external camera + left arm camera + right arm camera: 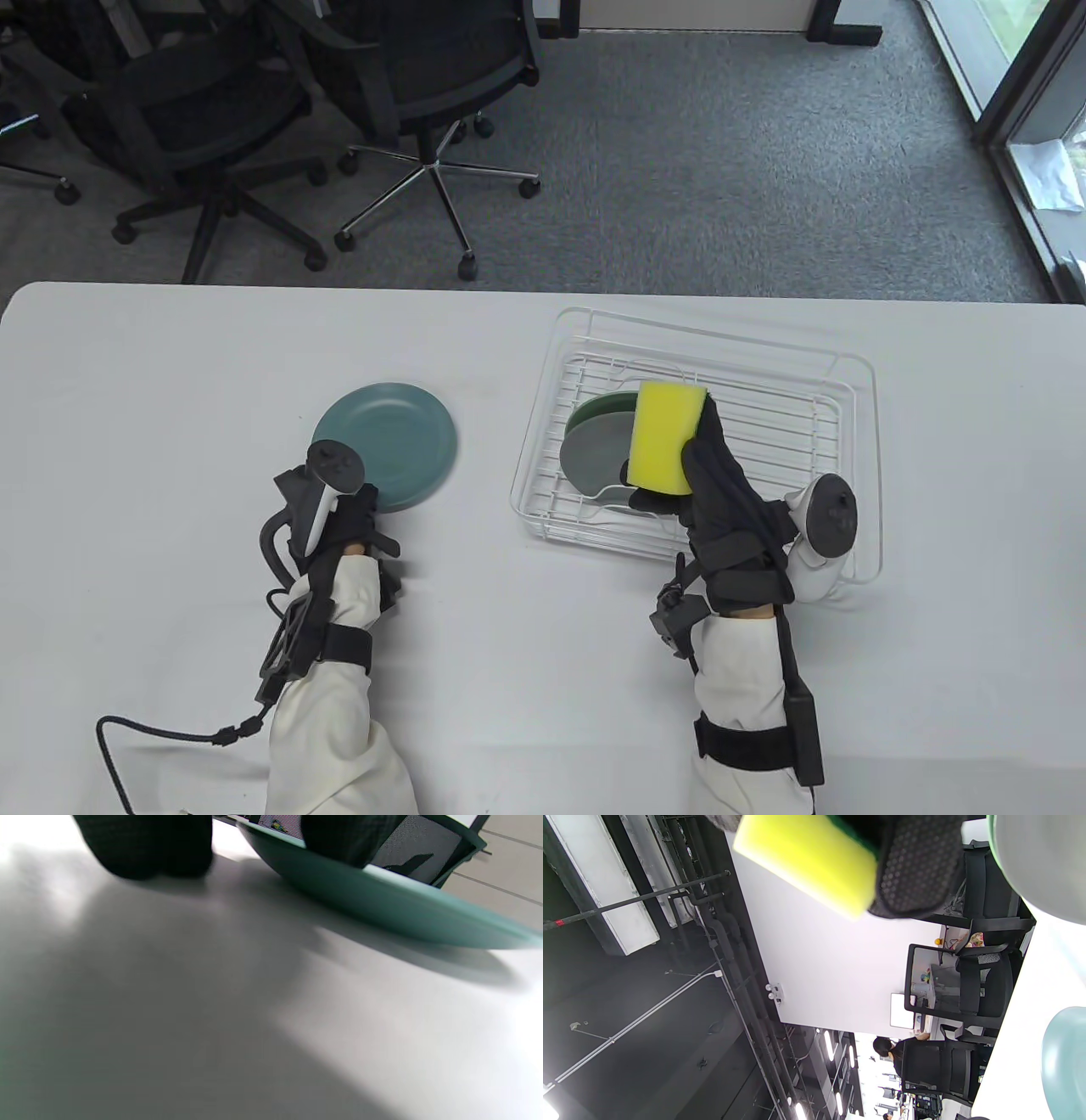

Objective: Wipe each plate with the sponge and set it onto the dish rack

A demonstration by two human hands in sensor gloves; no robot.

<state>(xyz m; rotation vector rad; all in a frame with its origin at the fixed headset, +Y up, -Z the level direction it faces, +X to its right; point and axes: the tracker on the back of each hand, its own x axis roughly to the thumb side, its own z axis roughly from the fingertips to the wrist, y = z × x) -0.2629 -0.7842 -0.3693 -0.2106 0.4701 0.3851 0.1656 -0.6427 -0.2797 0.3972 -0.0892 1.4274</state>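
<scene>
A teal plate [386, 440] lies left of centre on the white table [170, 407]. My left hand [361, 503] grips its near rim. In the left wrist view the teal plate [382, 906] is tilted, one edge off the table, with a gloved finger [339, 840] over its rim. My right hand [670, 463] holds a yellow sponge [666, 437] upright above the white wire dish rack [713, 327]. A grey plate [594, 454] and a green plate [598, 409] lie overlapping in the rack's left part. The right wrist view shows the sponge [806, 857] pinched by my fingers [916, 866].
Black office chairs [424, 93] stand on the carpet beyond the table's far edge. A black cable [127, 734] trails on the table by my left sleeve. The right half of the rack holds no plates. A person [882, 1048] sits far off in the right wrist view.
</scene>
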